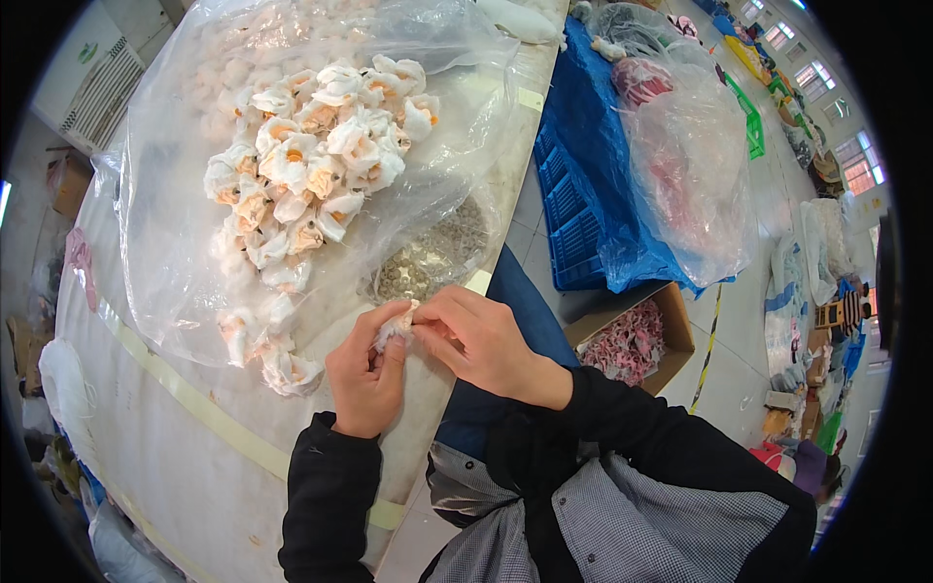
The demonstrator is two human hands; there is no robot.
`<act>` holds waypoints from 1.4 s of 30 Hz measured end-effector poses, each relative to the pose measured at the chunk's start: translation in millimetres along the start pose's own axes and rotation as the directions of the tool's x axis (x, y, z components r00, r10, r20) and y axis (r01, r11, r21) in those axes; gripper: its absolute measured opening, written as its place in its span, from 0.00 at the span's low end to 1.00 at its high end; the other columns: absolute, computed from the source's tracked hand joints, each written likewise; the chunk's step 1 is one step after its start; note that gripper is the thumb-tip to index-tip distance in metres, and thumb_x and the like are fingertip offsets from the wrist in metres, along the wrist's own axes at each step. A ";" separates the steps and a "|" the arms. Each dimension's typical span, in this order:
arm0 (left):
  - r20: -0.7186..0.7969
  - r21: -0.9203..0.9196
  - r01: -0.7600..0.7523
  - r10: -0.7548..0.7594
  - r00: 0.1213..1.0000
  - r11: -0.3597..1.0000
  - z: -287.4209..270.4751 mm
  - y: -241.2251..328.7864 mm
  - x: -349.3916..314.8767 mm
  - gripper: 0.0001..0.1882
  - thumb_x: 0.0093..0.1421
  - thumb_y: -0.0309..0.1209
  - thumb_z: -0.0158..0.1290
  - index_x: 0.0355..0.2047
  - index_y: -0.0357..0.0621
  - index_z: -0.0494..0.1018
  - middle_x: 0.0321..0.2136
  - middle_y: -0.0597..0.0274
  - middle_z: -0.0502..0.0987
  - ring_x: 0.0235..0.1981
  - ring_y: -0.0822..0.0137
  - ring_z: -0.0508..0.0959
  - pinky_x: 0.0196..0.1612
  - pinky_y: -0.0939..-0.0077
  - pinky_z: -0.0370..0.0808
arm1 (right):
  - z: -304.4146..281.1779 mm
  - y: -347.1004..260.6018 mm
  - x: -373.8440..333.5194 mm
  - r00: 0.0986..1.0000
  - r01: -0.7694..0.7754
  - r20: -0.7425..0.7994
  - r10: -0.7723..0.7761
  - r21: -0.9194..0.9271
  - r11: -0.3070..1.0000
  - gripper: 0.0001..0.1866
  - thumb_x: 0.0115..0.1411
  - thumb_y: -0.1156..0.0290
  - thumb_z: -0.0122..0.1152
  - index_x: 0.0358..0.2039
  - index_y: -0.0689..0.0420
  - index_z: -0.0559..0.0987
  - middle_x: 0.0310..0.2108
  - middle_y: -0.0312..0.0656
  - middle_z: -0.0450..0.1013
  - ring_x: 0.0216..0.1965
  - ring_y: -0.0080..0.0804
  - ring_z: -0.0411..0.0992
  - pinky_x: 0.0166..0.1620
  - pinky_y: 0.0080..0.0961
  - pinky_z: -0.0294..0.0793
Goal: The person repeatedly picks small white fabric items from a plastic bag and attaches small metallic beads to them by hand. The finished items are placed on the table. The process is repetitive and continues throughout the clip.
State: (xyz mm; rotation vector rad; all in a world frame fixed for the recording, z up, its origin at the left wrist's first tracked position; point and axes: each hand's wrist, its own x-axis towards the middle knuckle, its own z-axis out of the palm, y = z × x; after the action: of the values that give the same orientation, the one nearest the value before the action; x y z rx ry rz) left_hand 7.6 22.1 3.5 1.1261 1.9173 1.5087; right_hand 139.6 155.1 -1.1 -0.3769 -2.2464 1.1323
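Note:
My left hand (pixel 367 374) grips a small white-and-peach fluffy plush piece (pixel 394 328) between thumb and fingers, just above the table's near edge. From the right, my right hand (pixel 481 342) pinches at the piece's upper end, its fingertips pressed together there. Anything tiny between those fingertips is too small to make out. Ahead of my hands lies a heap of similar plush pieces (pixel 335 146), white and peach with orange spots. Several of these spill toward me, the closest plush piece (pixel 290 371) lying left of my left hand.
A large clear plastic bag (pixel 160 194) lies under and around the heap. Beside it sits a clear bag of small greyish bits (pixel 428 257). To the right stand a blue crate (pixel 569 219) with plastic-wrapped goods and a cardboard box (pixel 680 335) holding pink-and-white scraps (pixel 627 345).

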 end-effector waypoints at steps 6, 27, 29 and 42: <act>0.029 0.018 -0.019 0.019 0.999 1.000 -1.5 -1.4 -0.1 0.18 0.65 0.20 0.54 0.55 0.44 0.79 0.27 0.66 0.75 0.21 0.80 0.64 0.26 0.82 0.63 | 4.2 0.0 -0.9 0.999 -0.013 -0.043 0.012 -0.028 1.000 0.09 0.61 0.75 0.69 0.41 0.58 0.79 0.33 0.44 0.73 0.31 0.45 0.76 0.32 0.34 0.75; 0.022 0.159 -0.181 0.180 0.983 0.971 -1.6 -0.9 4.5 0.12 0.57 0.23 0.64 0.43 0.39 0.83 0.26 0.62 0.75 0.21 0.73 0.69 0.22 0.78 0.62 | -0.6 10.5 -5.0 0.985 -0.097 0.147 0.089 0.048 0.994 0.09 0.72 0.68 0.59 0.46 0.59 0.74 0.29 0.44 0.80 0.29 0.43 0.81 0.32 0.31 0.76; 0.010 0.181 -0.171 0.172 0.985 0.969 -1.2 1.3 3.8 0.12 0.57 0.23 0.64 0.43 0.39 0.83 0.26 0.60 0.76 0.20 0.71 0.70 0.23 0.77 0.64 | -1.2 9.7 -3.3 0.977 -0.139 0.170 0.126 0.066 0.988 0.09 0.73 0.68 0.59 0.46 0.59 0.74 0.30 0.44 0.80 0.30 0.43 0.81 0.33 0.31 0.77; 0.013 0.264 -0.117 0.118 0.993 0.957 0.4 0.5 0.8 0.06 0.59 0.23 0.60 0.38 0.39 0.80 0.24 0.60 0.75 0.18 0.66 0.71 0.22 0.72 0.66 | 0.9 10.4 4.8 0.977 -0.126 0.179 0.114 0.054 0.991 0.11 0.73 0.63 0.58 0.44 0.58 0.73 0.28 0.45 0.79 0.29 0.47 0.79 0.33 0.34 0.75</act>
State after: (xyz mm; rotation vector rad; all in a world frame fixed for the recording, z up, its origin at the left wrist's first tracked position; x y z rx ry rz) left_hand 7.6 23.1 4.0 1.3748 2.1343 1.3397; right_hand 135.1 163.1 -8.1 -0.4046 -2.3580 1.3450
